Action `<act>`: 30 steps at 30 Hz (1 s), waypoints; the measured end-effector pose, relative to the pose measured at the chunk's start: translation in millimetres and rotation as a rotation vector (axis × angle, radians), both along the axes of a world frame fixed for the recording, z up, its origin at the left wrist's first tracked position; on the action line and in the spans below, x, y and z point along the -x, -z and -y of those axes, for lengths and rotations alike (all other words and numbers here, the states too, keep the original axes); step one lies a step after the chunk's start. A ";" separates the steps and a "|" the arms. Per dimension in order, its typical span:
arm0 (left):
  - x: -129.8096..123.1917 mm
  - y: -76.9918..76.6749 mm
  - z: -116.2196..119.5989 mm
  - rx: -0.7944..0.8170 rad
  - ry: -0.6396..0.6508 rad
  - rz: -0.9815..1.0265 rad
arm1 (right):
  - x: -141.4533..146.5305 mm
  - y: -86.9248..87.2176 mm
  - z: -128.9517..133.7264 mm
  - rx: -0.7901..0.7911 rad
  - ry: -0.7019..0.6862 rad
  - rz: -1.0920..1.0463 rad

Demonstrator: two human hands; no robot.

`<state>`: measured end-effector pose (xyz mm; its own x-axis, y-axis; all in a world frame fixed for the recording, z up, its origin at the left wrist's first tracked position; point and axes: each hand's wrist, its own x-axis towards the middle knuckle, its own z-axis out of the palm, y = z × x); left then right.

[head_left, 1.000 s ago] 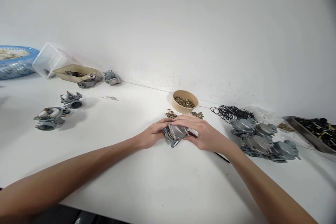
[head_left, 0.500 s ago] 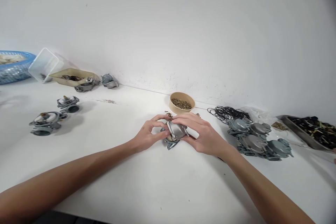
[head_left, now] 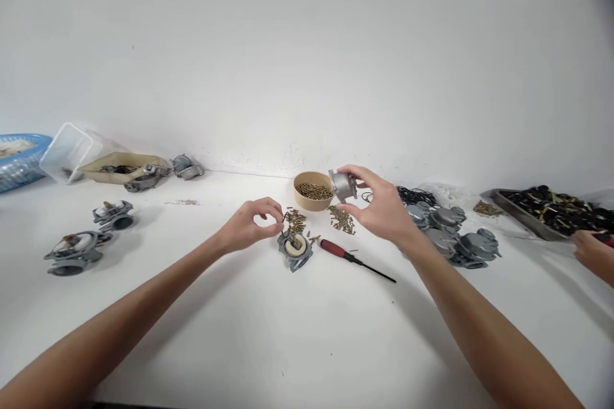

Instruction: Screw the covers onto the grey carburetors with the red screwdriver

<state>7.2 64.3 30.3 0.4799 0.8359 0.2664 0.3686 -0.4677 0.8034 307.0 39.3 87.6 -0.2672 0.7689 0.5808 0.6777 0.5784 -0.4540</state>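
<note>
Cover [head_left: 343, 186], gray metal, in R hand [head_left: 381, 209]; carb body [head_left: 295, 250] near L hand [head_left: 251, 226]

A blue basket [head_left: 23, 169] toward the left edge of the desk [head_left: 230, 332] and a co-worker's hand [head_left: 593, 257] toward its right edge are cut off. The right hand [head_left: 384, 208] and forearm [head_left: 455, 300] partly hide black cords [head_left: 418, 197] and grey metal castings [head_left: 476, 246].

"What material is that?"
"My right hand [head_left: 381, 208] holds a cover [head_left: 343, 186] of smooth, satiny grey metal."
"And the screwdriver [head_left: 352, 258]?"
"Red plastic-looking handle [head_left: 332, 247], slightly glossy; dark metal shaft [head_left: 378, 272]. The bowl [head_left: 307, 204] looks like matt tan paper; my tabletop [head_left: 230, 332] is smooth, white."
</note>
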 end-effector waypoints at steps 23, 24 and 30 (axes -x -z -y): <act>-22.0 0.0 -34.8 -0.060 -0.235 -0.291 | -0.5 5.6 3.4 0.079 -0.254 0.151; -9.3 8.9 -23.6 -0.029 -0.212 -0.259 | 6.6 12.9 2.2 0.097 -0.296 0.192; 12.6 52.3 26.1 0.260 0.081 -0.060 | 27.4 41.2 1.7 0.046 -0.513 0.376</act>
